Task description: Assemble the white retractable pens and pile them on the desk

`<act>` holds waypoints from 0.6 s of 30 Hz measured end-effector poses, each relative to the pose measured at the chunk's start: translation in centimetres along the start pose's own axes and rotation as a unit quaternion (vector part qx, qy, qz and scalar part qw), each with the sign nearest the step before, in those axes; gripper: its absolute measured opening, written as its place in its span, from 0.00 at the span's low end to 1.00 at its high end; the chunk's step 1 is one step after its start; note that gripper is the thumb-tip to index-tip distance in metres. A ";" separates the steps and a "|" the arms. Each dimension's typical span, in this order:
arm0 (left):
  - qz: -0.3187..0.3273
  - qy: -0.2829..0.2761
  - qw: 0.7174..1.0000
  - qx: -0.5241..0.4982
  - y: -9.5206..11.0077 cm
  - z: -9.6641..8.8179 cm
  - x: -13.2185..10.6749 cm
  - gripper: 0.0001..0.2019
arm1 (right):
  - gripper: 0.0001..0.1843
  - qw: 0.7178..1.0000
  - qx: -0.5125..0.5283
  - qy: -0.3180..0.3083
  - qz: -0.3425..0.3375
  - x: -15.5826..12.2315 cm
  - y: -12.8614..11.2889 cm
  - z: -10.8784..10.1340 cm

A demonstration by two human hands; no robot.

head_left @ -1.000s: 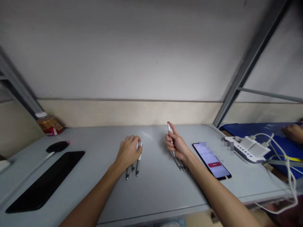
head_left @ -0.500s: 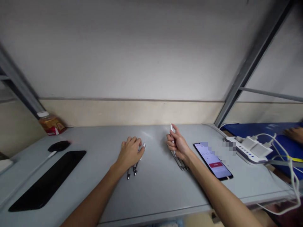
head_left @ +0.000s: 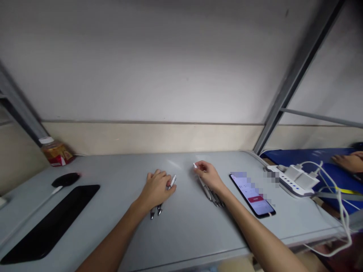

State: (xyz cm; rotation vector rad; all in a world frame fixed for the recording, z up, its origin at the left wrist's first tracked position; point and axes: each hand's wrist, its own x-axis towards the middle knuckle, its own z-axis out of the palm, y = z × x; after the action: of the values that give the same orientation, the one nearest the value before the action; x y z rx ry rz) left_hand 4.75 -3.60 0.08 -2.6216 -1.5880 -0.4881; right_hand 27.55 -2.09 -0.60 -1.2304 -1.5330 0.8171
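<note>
My left hand (head_left: 159,190) is over the middle of the desk, closed, with a white pen (head_left: 172,182) between thumb and forefinger. Beneath that palm lie more pens, their dark-and-silver tips (head_left: 152,214) poking out toward me; the rest of them is hidden. My right hand (head_left: 210,176) is bent over with the fingers pinched on another pen, whose white end (head_left: 195,165) shows past the fingertips; most of it is covered. Several silver-grey pens (head_left: 208,193) lie side by side under the right hand and wrist.
A lit phone (head_left: 253,196) rests right of my right forearm, near a white power strip (head_left: 290,183) with plugs and cables. On the left are a black mat (head_left: 53,223), a black mouse (head_left: 65,179) and a capped bottle (head_left: 56,152). Another person's hand (head_left: 347,162) is at far right.
My right hand has tipped over from an upright fist, and its pen's white end has swung down and left. The left hand has drawn its pen up between thumb and forefinger.
</note>
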 end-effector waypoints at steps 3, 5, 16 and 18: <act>0.004 0.006 1.000 0.000 -0.1 0.4 0.0 0.10 | 0.10 0.984 -0.177 0.026 -0.016 0.0 0.5 -0.3; 0.004 0.013 1.000 -0.018 0.0 0.6 0.0 0.10 | 0.11 0.965 -0.261 0.010 0.002 -0.2 0.6 -0.4; -0.087 0.056 0.938 -0.331 0.2 0.0 0.9 0.14 | 0.11 0.949 -0.313 -0.039 0.011 -0.2 0.7 -0.7; -0.086 0.061 0.936 -0.336 0.2 -0.1 0.9 0.14 | 0.10 0.953 -0.302 -0.031 0.004 -0.2 0.6 -0.8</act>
State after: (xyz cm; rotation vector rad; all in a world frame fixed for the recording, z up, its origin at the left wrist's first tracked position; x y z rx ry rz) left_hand 5.27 -2.92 0.48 -2.7938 -1.8715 -1.4008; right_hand 28.52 -2.14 -0.93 -1.6554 -1.9086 0.3926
